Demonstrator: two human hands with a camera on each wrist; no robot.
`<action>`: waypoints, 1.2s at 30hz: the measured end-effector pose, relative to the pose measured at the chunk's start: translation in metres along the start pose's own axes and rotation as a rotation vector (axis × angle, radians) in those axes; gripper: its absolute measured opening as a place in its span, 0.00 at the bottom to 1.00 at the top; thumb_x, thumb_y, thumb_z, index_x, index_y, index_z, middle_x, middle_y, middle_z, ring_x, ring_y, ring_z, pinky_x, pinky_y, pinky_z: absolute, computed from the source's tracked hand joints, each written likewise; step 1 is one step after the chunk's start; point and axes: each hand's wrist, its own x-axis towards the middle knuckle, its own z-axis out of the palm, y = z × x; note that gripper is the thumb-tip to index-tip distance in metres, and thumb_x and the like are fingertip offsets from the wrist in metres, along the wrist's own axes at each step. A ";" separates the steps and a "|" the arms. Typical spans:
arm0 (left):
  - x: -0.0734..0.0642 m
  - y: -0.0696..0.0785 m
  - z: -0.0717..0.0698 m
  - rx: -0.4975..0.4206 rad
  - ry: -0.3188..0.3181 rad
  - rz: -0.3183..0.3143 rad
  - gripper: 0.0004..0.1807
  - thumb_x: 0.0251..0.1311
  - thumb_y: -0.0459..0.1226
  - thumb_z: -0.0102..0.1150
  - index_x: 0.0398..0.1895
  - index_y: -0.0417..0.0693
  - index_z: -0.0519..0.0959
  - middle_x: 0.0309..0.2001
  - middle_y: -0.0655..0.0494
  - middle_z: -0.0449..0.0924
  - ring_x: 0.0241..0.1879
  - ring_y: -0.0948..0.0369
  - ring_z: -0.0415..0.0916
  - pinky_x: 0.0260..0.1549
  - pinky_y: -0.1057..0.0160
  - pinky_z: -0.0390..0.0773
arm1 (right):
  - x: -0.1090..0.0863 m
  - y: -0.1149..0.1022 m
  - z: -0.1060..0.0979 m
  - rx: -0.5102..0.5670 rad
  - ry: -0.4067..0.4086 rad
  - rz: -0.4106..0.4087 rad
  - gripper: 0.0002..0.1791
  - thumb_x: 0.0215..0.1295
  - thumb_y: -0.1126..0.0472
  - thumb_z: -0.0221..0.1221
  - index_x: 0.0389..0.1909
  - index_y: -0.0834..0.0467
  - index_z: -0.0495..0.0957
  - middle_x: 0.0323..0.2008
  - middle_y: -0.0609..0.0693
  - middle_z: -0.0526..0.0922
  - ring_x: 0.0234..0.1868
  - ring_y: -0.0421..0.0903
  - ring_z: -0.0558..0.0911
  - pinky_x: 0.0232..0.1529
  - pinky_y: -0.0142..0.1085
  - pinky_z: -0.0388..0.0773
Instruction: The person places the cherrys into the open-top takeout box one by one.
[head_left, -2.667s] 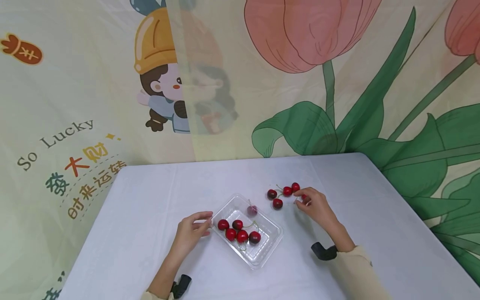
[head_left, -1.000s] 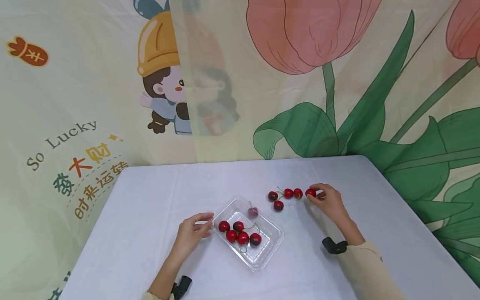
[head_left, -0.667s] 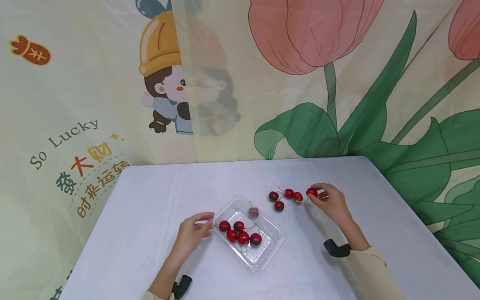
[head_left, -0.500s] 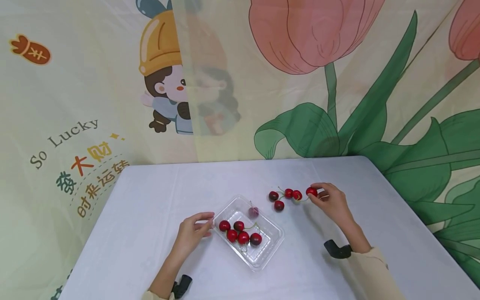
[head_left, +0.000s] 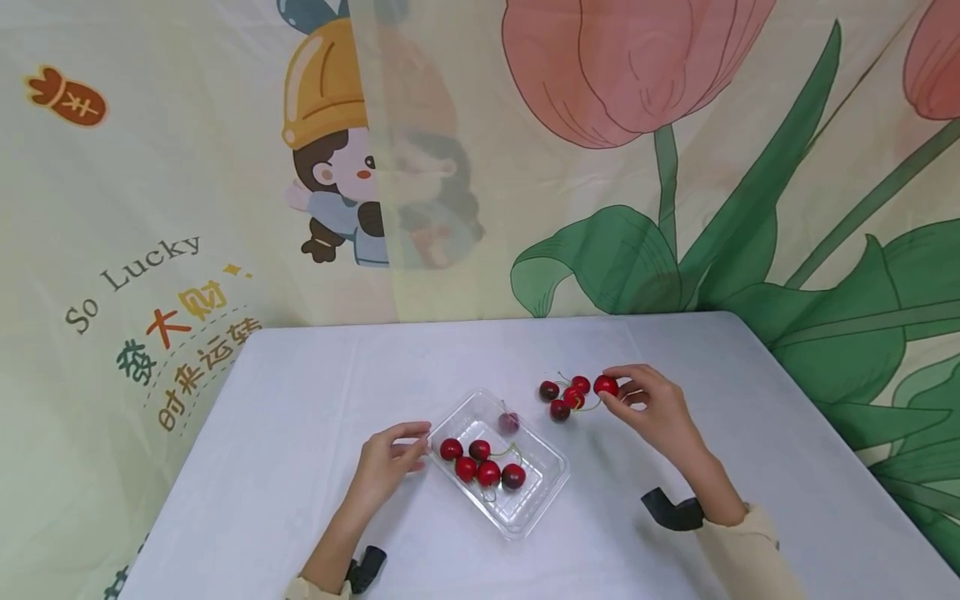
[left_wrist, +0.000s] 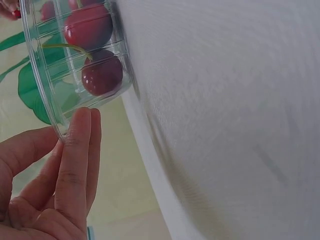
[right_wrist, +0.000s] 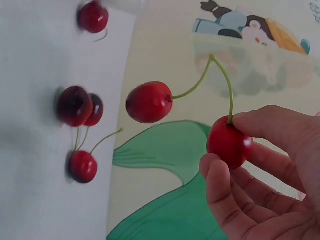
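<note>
Near far edge of white tabletop (head_left: 330, 375), pinches stem-linked cherry (head_left: 606, 386) in right hand (head_left: 651, 410), now nearer clear container (head_left: 540, 482) held at one corner by left hand (head_left: 384, 460).

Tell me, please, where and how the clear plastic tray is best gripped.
Probably pinch the clear plastic tray by its rim, coming from the left, at the corner the left hand touches: the rim flares outward above the tablecloth, and the cherries inside lie below it.

Cherries (right_wrist: 230, 145) bright-to-dark red; stems (right_wrist: 231, 100) green; backdrop (head_left: 630, 75) tulip-patterned.
</note>
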 end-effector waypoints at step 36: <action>0.000 0.000 0.001 0.029 0.001 0.005 0.14 0.63 0.29 0.60 0.52 0.34 0.79 0.48 0.38 0.81 0.41 0.49 0.85 0.34 0.62 0.86 | -0.018 -0.050 0.079 0.183 -0.313 -0.088 0.18 0.54 0.68 0.70 0.47 0.63 0.81 0.43 0.56 0.82 0.32 0.43 0.81 0.35 0.36 0.86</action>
